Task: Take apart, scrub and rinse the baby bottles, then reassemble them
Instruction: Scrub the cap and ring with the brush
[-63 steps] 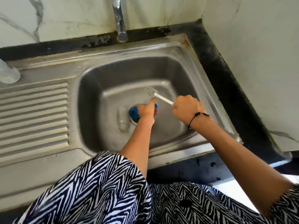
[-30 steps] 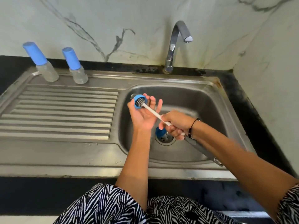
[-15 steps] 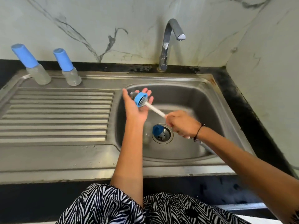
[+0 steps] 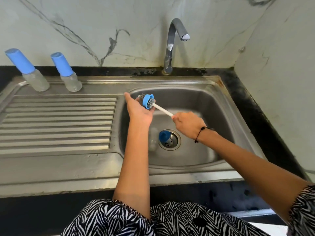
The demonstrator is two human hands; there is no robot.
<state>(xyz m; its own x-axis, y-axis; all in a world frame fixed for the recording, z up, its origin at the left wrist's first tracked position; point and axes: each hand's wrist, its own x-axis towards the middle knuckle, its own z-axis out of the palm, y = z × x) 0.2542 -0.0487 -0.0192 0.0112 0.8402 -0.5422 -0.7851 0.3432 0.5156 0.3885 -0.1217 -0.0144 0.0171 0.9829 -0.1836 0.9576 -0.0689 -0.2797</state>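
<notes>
I am looking down into a home kitchen: a stainless steel sink [image 4: 201,106] with ribbed drainboard [image 4: 56,123] set in a dark worktop [image 4: 242,92], a chrome tap [image 4: 172,41] against marble-patterned wall panels [image 4: 85,31], two capped baby bottles [image 4: 66,72] standing behind.

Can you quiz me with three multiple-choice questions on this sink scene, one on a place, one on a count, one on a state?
1. Where does the loose blue cap lie?
A. on the drainboard
B. at the sink drain
C. under the tap spout

2. How many capped bottles stand behind the drainboard?
A. one
B. two
C. four

3. What is the brush doing?
A. lying in the basin
B. hanging on the tap
C. pushed through the blue ring

Answers: 1 B, it sits on the drain's edge. 2 B, the left bottle and the right bottle. 3 C, the right hand grips its handle, the left hand holds the ring.
</notes>
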